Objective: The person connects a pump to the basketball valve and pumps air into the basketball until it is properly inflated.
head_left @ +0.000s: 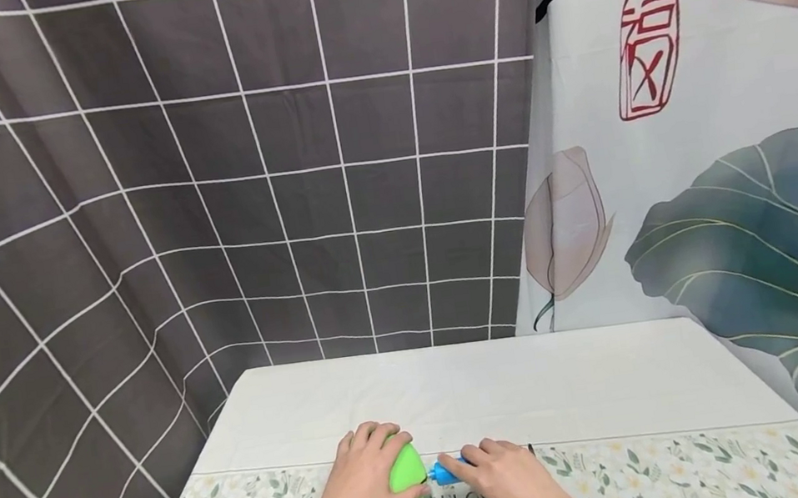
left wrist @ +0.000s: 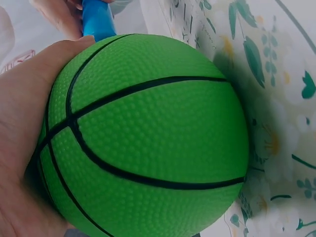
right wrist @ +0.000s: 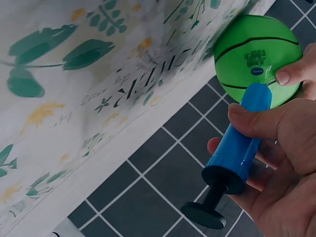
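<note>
A green toy basketball (head_left: 406, 468) with black seam lines rests on the patterned tablecloth. My left hand (head_left: 362, 489) grips it from the left, fingers over the top and thumb along the near side; the ball (left wrist: 158, 133) fills much of the left wrist view. To its right, my right hand (head_left: 509, 483) holds a blue hand pump (head_left: 446, 472) lengthwise, its thin tip pointing at the ball. Whether the tip is inside the ball I cannot tell. In the right wrist view, the pump's black handle (right wrist: 203, 215) stands out from the blue barrel on a short black rod.
The table has a plain white far part (head_left: 463, 392) and a floral near part (head_left: 663, 475) with printed lettering. Behind and to the left hangs a dark grid-patterned curtain (head_left: 302, 203). A white cloth (head_left: 575, 91) with leaf and flower prints hangs at the right.
</note>
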A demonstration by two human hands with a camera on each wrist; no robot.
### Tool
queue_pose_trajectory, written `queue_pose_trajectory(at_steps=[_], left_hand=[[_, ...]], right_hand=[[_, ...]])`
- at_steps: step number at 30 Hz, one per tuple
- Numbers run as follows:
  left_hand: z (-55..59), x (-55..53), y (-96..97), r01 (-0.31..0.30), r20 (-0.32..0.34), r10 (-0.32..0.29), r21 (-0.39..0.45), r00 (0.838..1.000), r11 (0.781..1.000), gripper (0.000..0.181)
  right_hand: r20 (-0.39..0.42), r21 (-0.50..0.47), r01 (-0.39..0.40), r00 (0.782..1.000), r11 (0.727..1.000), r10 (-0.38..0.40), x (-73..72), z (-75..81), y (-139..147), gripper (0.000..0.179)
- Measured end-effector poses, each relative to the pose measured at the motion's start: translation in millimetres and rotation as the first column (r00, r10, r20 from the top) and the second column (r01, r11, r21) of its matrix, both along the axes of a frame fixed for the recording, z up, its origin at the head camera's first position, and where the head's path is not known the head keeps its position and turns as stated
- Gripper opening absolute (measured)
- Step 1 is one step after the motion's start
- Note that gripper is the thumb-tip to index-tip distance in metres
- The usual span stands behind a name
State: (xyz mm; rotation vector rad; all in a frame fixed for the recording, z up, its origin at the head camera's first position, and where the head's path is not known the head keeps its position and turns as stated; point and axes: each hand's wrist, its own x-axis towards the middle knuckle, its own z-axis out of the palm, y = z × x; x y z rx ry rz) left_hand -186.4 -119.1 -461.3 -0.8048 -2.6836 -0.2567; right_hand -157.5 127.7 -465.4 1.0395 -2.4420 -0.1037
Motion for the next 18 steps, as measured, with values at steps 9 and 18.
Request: queue_pose_trajectory(at_steps=[9, 18], left_hand=[[0.2, 1.6, -2.8, 0.009, 0.022, -0.009, -0.004, 1.000, 1.000, 0.059], [0.3, 2.0, -5.1, 0.017, 0.036, -0.017, 0.018, 0.999, 1.000, 0.057]], right_hand=[[0.039, -0.030, -0.001, 0.999, 1.000, 0.002, 2.2, -2.0, 3.3, 0.055], [-0.006, -0.023, -0.031, 1.000, 0.999, 0.031, 3.4, 1.2, 6.4, 0.059]])
